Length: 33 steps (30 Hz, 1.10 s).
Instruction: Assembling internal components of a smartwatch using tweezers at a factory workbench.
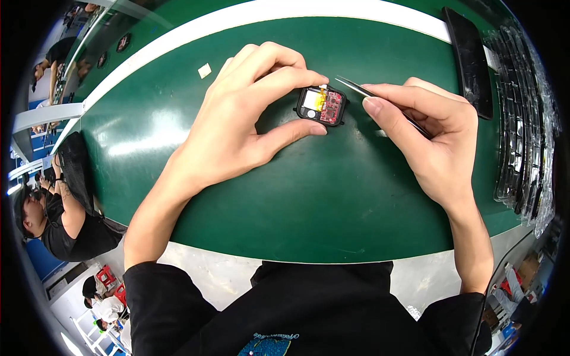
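Between the thumb and index finger of my left hand (243,101) is an opened smartwatch case (333,108), black and roughly square. Inside it show a red circuit board, a silvery-white block and a strip of yellow tape. My left fingertips press on its upper and lower edges. To the right, my right hand (433,115) pinches a pair of dark tweezers (354,86) between thumb and index finger. The pale tips of the tweezers point up and left, just beyond the case's upper right corner, apart from it. Whether the tips touch each other is too small to tell.
A small pale square piece (204,70) lies on the green table (309,202) beyond my left hand. At the right stand stacked clear plastic trays (522,130) and a long black tray (469,62). A white strip runs along the far edge. Another person (65,207) sits at the left.
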Tool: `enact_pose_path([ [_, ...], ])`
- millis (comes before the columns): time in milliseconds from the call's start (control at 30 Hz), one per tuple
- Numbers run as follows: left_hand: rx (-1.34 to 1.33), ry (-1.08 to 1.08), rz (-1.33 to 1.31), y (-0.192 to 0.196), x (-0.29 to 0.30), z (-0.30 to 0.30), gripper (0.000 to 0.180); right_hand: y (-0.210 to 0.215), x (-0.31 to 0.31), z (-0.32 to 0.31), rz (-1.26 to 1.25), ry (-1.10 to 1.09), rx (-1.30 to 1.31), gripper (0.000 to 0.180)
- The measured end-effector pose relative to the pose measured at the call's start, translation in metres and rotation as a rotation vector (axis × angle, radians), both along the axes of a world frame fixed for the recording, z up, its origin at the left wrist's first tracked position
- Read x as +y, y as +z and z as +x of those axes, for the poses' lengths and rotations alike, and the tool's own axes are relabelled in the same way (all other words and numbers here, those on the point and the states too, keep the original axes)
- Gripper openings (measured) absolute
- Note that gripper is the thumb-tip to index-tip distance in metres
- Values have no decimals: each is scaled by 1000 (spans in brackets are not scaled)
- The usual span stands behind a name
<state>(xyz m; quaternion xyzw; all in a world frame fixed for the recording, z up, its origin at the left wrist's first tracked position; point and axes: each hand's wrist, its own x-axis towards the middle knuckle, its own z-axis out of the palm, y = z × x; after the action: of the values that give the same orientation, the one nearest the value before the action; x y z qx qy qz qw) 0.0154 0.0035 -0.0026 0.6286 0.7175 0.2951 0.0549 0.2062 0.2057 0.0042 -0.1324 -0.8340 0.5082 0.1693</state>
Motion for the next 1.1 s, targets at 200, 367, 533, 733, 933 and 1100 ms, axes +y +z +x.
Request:
enact_pose_path([
  [200,-193,-12,-87,8,-3,-2,61,0,-1,2,-22,32,25,15],
  [367,-200,-33,-31,3,0,-2,59,-3,-3,-2,141,71,77,10],
  [533,-203,-6,-32,2,-1,-3,57,-6,-3,-4,173,90,88,11],
  [733,-202,-12,-38,3,-1,-3,57,-6,-4,-4,195,83,95,10],
  [933,-206,-13,-36,4,0,-3,55,-7,-5,-4,198,86,102,10],
  [1100,-210,-17,-37,3,-1,-4,58,-8,-4,-3,205,84,121,12],
])
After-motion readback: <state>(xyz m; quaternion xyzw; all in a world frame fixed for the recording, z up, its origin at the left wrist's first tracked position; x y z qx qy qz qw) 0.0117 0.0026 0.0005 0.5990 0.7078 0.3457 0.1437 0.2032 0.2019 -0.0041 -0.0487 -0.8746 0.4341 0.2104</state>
